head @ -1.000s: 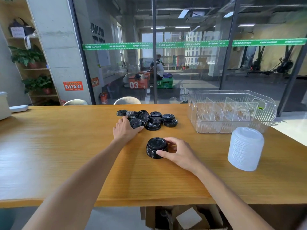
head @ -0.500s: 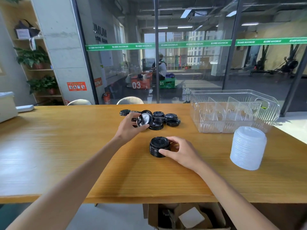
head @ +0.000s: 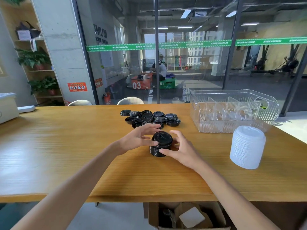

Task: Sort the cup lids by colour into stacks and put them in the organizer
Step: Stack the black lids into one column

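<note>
A short stack of black lids (head: pixel 157 151) stands on the wooden table (head: pixel 74 151) in front of me. One more black lid (head: pixel 163 138) lies tilted on top of it. My left hand (head: pixel 138 138) touches that top lid's left rim with the thumb, and its fingers spread out straight above the lid. My right hand (head: pixel 180 151) grips the stack from the right, thumb in front and fingers curled behind. Several loose black lids (head: pixel 153 117) lie in a pile just beyond. A tall stack of white lids (head: pixel 247 148) stands at the right, near the clear organizer (head: pixel 207 126).
The organizer has clear dividers and nothing in it. A white box (head: pixel 6 107) sits at the table's far left. Under the table's front edge is an open cardboard box (head: pixel 187 216). A glass wall runs behind the table.
My left hand took a black lid from the loose pile and brought it back onto the stack. My right hand stayed on the stack.
</note>
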`<state>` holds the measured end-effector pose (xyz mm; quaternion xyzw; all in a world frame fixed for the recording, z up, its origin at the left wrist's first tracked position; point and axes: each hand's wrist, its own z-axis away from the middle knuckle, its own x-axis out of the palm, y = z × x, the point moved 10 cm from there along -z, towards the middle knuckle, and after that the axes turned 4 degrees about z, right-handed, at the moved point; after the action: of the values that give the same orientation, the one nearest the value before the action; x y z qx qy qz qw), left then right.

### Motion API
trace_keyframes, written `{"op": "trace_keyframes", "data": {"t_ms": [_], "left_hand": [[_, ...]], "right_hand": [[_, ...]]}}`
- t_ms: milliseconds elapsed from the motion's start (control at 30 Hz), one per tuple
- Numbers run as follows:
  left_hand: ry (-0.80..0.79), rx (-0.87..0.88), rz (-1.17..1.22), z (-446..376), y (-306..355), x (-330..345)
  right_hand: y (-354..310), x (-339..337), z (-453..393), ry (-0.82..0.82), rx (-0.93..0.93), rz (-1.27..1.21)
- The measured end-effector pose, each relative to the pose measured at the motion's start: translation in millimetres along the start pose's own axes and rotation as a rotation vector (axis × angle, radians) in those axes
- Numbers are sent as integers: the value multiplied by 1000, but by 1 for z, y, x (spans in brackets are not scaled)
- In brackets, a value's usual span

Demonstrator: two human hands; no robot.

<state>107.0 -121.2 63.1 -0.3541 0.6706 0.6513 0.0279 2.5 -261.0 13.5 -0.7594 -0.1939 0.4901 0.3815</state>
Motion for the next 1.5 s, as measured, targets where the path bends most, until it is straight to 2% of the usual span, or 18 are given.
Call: {"op": "trace_keyframes", "data": {"t_ms": [167,400,567,833,1233,1500], "left_hand": [[-32,-28,9,4,-6,6],[-28,-78,106,15,-29,12],[36,-49,-10,12,-35,16],[118,-26,-64,11,-37,13],[139,-46,-69,11,-42,12],[152,-52,-120,12,-42,10]], "right_hand": [[-8,2,0,-12,-79,53],[-9,0,2,20,-81,89],[-8,2,3,11,-58,102],[-3,12,4,-55,-19,74],[-23,-6,0,198,-78,226],[-26,0,-3,252,-10,275]]}}
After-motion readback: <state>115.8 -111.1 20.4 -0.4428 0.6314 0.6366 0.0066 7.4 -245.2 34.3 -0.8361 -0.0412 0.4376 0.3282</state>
